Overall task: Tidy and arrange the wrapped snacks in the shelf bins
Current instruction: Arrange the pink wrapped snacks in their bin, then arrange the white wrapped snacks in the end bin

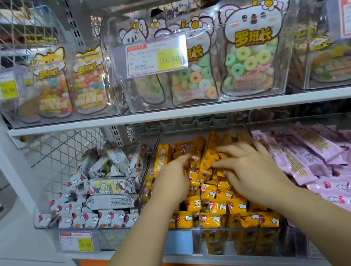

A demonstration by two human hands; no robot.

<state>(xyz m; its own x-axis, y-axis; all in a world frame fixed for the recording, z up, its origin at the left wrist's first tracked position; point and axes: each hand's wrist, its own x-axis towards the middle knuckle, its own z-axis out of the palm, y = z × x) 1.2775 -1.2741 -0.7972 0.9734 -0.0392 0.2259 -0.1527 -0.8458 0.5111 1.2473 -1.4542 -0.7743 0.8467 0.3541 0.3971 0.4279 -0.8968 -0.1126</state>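
on the lower shelf (90, 255) the middle bin (193, 133) is heaped to its front rim; i'd say a rough sweep could tip yellow snacks (209, 210) over it or into the neighbours. the left bin (108, 236) holds white snacks (110, 189), the right bin (305, 119) pink snacks (334, 153). the right hand (249, 169) lies with fingers spread on the yellow heap; the left hand (172, 179) has its fingers among the packets, grip unclear.

Bright, even light, glare on the clear bins (306, 20), soft blur, bowed edges.
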